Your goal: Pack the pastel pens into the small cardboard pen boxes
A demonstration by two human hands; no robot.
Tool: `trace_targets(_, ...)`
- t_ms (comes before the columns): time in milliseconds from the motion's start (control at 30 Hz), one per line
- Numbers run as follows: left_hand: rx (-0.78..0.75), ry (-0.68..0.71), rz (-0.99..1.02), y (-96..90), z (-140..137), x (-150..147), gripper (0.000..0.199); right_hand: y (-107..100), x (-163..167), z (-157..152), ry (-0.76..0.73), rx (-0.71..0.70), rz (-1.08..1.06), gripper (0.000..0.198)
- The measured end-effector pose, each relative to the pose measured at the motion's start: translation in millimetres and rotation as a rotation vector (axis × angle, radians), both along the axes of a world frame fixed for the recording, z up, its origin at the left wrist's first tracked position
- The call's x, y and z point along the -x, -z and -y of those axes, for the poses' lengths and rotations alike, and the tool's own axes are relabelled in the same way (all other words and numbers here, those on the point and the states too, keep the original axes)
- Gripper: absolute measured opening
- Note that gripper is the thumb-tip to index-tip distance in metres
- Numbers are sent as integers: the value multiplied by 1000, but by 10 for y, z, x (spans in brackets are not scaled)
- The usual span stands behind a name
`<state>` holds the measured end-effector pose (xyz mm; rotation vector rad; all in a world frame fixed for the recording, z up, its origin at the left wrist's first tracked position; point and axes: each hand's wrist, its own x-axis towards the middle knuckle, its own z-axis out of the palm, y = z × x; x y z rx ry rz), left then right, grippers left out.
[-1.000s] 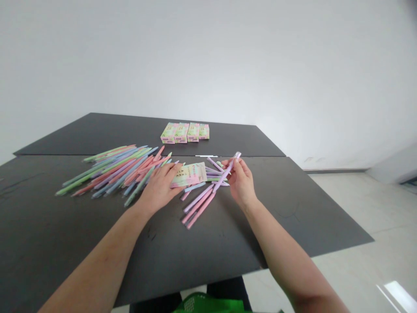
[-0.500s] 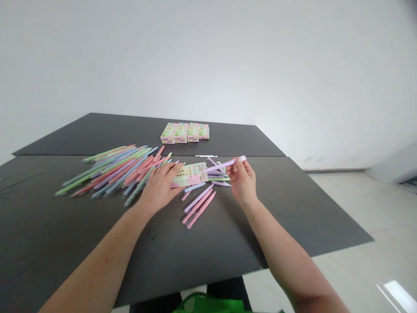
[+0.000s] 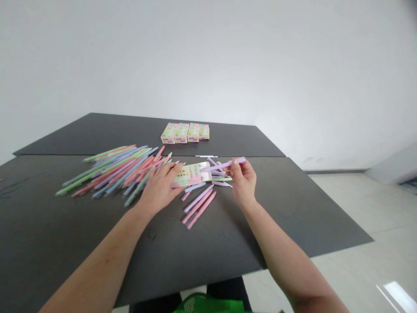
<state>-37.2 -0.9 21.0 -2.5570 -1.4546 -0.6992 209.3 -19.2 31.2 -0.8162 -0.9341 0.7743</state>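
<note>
My left hand (image 3: 160,184) is closed around a small green and pink printed box (image 3: 189,174), whose open end faces right. Between the fingertips of my right hand (image 3: 243,178) is a purple pen (image 3: 220,166), pointing left with its tip at the box's open flap. Whether the tip is inside the box I cannot tell. Several purple pens and a green one lie behind and right of the box, partly covered. In front of it, a purple pen (image 3: 198,198) and two pink pens (image 3: 201,210) lie side by side, with a blue pen (image 3: 194,187) near the box.
A large pile of pastel pens (image 3: 114,171) spreads left of my left hand. Several matching boxes (image 3: 181,133) stand in a row farther back on the dark table (image 3: 228,243). A thin white strip (image 3: 206,156) lies along the seam between the table sections.
My right hand has brought the purple pen slightly left, its tip now over the box's flap. The box's open end shows more clearly. My left hand has barely moved.
</note>
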Motion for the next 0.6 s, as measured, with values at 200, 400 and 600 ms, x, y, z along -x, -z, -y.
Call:
trace_targets(200, -7, 1, -17, -11, 21, -18, 57, 58, 6, 8, -37, 32, 73, 23)
trace_targets(400, 0, 2, 8, -9, 28, -31, 59, 85, 83, 31, -92, 48, 99, 29)
trace_targets(600, -22, 7, -14, -15, 33, -43, 58, 175, 93, 71, -104, 50, 371, 22)
